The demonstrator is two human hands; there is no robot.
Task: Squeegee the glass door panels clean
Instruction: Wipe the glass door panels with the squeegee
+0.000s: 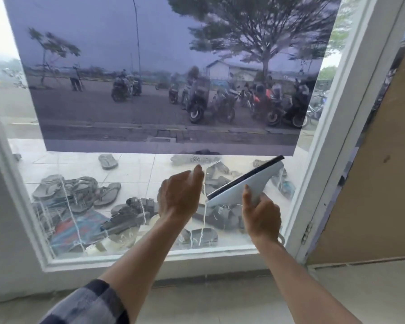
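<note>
R hand [262,213] grips the white squeegee [243,185] by its handle, fingers clamped round it, thumb on the near face. Its black blade [246,177] runs diagonally up & to the right of those fingers, at the lower part of the glass panel [138,169]. L hand [180,195] is raised just left of the blade's low end, fingers loosely apart & holding nothing. One fingertip points up at the glass; can't tell if it touches. White soapy streaks [68,202] run down the glass left of & below the L fingers. Dark tint film [150,66] covers the glass above both hands. Sandals [75,190] lie outside on tiles, beyond the fingers. White frame [332,113] stands right of the R fingers.
</note>
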